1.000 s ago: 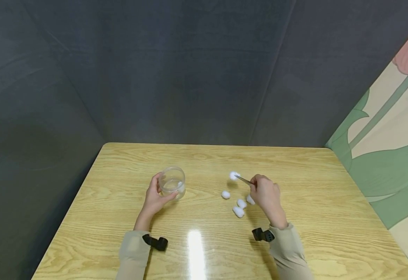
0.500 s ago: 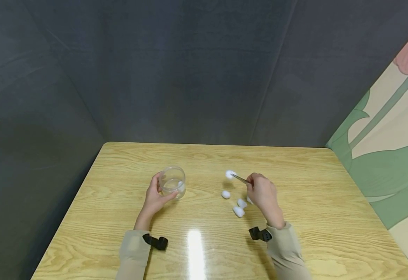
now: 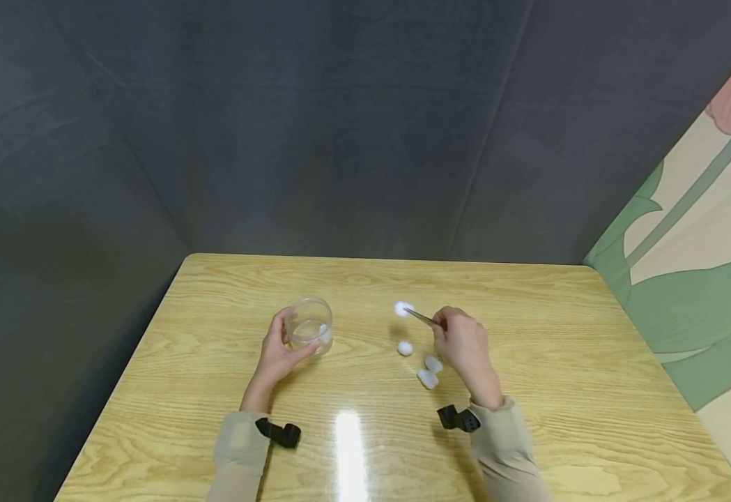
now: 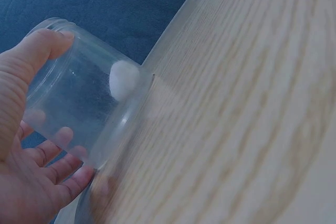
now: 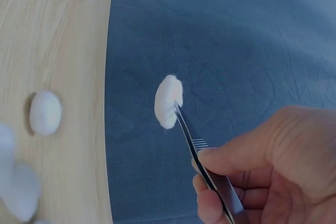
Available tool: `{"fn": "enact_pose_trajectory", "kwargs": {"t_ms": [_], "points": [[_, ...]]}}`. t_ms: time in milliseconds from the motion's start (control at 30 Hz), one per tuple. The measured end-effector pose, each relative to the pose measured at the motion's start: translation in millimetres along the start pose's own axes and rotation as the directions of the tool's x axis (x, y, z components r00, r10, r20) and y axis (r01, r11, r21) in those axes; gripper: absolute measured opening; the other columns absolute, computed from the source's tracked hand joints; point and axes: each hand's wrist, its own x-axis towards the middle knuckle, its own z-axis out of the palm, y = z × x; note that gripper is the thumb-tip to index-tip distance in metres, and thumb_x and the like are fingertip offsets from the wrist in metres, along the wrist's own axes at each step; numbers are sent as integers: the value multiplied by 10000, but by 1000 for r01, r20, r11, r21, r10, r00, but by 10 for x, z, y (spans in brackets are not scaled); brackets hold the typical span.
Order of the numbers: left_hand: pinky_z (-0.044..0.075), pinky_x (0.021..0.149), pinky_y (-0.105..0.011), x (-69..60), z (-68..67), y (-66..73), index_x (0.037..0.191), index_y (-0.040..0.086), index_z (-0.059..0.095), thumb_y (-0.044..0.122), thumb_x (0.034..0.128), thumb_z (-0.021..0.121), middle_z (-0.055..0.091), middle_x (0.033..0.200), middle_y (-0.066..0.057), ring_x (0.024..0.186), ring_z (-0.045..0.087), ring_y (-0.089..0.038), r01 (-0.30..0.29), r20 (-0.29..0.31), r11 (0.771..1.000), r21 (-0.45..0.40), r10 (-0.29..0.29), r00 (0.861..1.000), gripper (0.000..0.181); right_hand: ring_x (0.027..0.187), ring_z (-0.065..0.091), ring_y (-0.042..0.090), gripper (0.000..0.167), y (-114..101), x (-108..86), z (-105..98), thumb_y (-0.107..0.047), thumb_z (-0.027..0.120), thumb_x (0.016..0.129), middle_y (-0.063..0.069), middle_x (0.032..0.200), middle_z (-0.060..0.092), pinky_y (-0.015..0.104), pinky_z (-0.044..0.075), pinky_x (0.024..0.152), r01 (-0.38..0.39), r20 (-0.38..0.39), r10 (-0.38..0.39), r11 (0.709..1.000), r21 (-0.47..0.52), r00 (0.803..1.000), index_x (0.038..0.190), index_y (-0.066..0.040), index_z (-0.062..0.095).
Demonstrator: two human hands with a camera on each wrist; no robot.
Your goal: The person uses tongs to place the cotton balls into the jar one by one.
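Note:
My left hand [image 3: 279, 358] holds a clear, open-topped plastic jar [image 4: 79, 93] on the table, thumb on one side and fingers round the other. One white cotton ball [image 4: 124, 80] lies inside near the jar's bottom. In my right hand [image 3: 467, 345] is a pair of metal tweezers [image 5: 202, 169], pinched between thumb and fingers. The tweezers' tips grip another cotton ball [image 5: 169, 102], raised above the table to the right of the jar. Several loose cotton balls lie below and left of the right hand, among them a single one [image 5: 45, 113] set apart.
The wooden table [image 3: 214, 432] ends at a dark cloth backdrop [image 3: 340, 139]. A floral curtain-like panel [image 3: 704, 279] stands on the right. Two loose cotton balls [image 3: 428, 378] lie close together in front of the right hand.
My right hand has moved left, carrying the tweezers and the gripped cotton ball closer to the jar. The left hand and jar have stayed in place.

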Motion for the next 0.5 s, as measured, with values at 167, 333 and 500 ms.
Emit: {"fn": "enact_pose_trajectory", "kwargs": {"t_ms": [167, 333, 500], "points": [[333, 980, -514, 2, -5, -11, 1403, 94, 319, 104, 726, 803, 432, 1352, -169, 1214, 414, -328, -8, 3, 1000, -7, 8, 1000, 832, 576, 534, 208, 30, -70, 10, -8, -20, 648, 818, 79, 705, 606, 371, 429, 541, 11, -4, -10, 1000, 23, 1000, 816, 7, 634], [329, 983, -521, 3, -5, -13, 1406, 95, 313, 100, 724, 805, 428, 1358, -170, 1220, 409, -328, -7, 11, 1000, -13, 7, 1000, 841, 568, 527, 189, 30, -114, 16, 1, -16, 651, 815, 77, 705, 610, 359, 427, 537, 22, -9, -21, 998, 56, 1000, 822, 11, 640], [326, 986, -516, 3, -3, -19, 1404, 104, 314, 104, 724, 806, 424, 1361, -164, 1226, 403, -324, -5, 11, 1000, -10, 6, 1000, 840, 569, 531, 181, 33, -158, 17, 3, -5, 657, 804, 75, 707, 615, 348, 426, 538, 29, -16, -27, 996, 86, 999, 828, 9, 640]]}}
